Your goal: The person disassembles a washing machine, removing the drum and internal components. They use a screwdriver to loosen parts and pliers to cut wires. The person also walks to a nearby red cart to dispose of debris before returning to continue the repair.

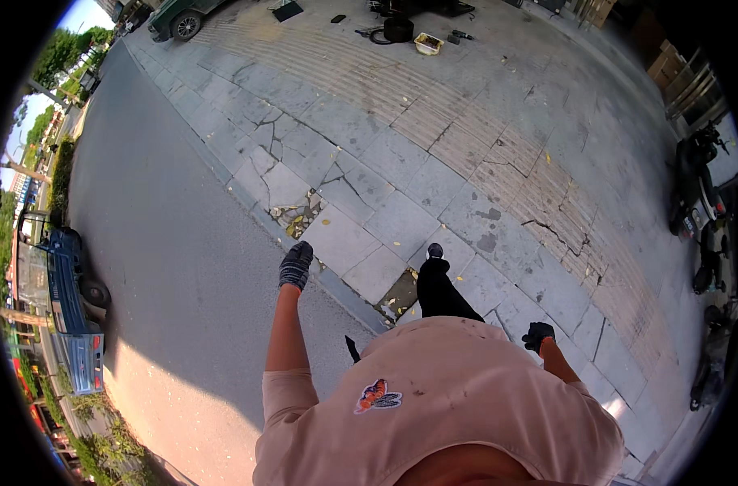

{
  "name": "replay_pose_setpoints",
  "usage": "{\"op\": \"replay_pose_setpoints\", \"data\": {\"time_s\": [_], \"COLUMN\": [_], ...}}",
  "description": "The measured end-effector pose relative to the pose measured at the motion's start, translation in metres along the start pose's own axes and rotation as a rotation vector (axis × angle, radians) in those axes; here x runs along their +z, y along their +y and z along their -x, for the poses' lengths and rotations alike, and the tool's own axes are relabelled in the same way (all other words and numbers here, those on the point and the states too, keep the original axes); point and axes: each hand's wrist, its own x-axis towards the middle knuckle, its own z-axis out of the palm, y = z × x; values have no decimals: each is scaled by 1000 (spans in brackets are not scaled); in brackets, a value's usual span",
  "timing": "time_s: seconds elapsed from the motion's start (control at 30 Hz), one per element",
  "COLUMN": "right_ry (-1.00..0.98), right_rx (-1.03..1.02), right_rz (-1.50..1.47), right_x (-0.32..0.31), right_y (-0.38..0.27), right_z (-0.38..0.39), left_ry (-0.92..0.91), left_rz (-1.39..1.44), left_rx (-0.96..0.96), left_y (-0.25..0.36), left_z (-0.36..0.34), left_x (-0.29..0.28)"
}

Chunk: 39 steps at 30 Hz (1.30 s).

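My left hand point(296, 266) wears a dark striped knit glove with an orange cuff. Its fingers are curled together, and nothing shows in them. It hangs over the kerb, near a broken patch of paving filled with rubble and leaves point(297, 217). My right hand point(538, 335), in a dark glove with an orange cuff, is held out at my right side above the paving. Its fingers are closed too, with no object visible. Below me one dark-trousered leg point(442, 290) reaches forward onto the grey paving slabs point(336, 243). Neither hand touches anything.
A road point(158, 194) runs along the left, with a blue truck point(73, 300) on it. Ahead lie a yellowish tub point(427, 44), a black round container point(398, 30) and a green vehicle point(182, 20). Scooters point(697, 190) stand along the right. Some slabs are cracked.
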Motion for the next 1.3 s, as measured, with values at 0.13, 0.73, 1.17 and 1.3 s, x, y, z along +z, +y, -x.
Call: {"op": "replay_pose_setpoints", "data": {"time_s": [0.13,0.73,1.17,1.3], "right_ry": [-62,442,32,209], "right_rx": [-16,-388,212,81], "right_rz": [205,40,-837,-850], "right_x": [-107,-918,-995,-1111], "right_y": [-31,-383,-393,-360], "right_z": [-121,-873,-1066,-1196], "left_ry": [-130,108,-150,-251], "left_rz": [-278,201,-366,194], "left_rx": [374,-1162,318,26], "left_y": [181,161,654,616], "left_z": [-178,-671,-1476,-1588], "left_x": [79,52,147,222]}}
